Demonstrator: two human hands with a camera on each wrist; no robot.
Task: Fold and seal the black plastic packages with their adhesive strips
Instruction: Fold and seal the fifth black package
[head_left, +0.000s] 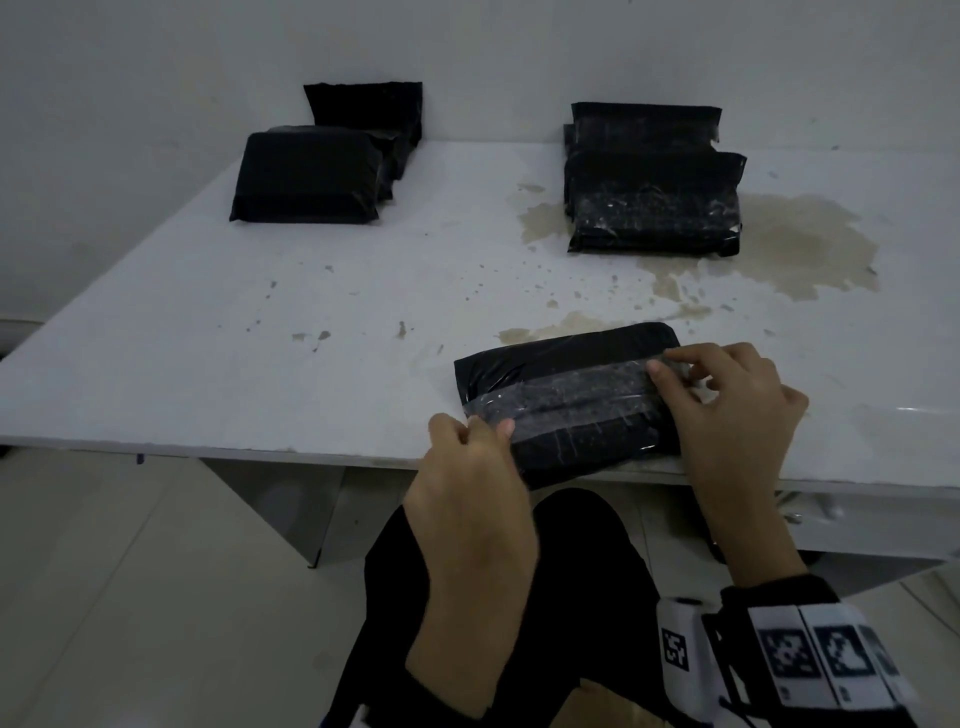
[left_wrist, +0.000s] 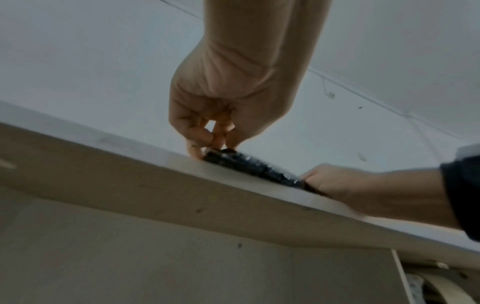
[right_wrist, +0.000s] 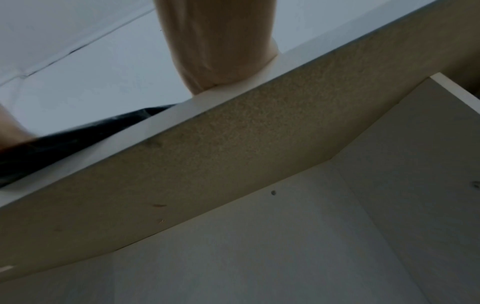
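Note:
A black plastic package (head_left: 561, 358) lies at the near edge of the white table (head_left: 260, 338), partly over the edge. A shiny greyish flap with the adhesive strip (head_left: 571, 392) runs across its top. My left hand (head_left: 485, 431) pinches the flap's left end between thumb and curled fingers; the left wrist view shows those fingers (left_wrist: 207, 142) bent down onto the package (left_wrist: 254, 166). My right hand (head_left: 675, 371) pinches the flap's right end with curled fingers. In the right wrist view the table edge hides the right fingers, and only the package (right_wrist: 64, 139) shows.
A pile of black packages (head_left: 306, 176) stands at the back left and another pile (head_left: 654, 202) at the back right. Brown stains (head_left: 779, 249) mark the tabletop around the right pile. A white wall rises behind the table. My black-clad lap (head_left: 571, 571) is below the table edge.

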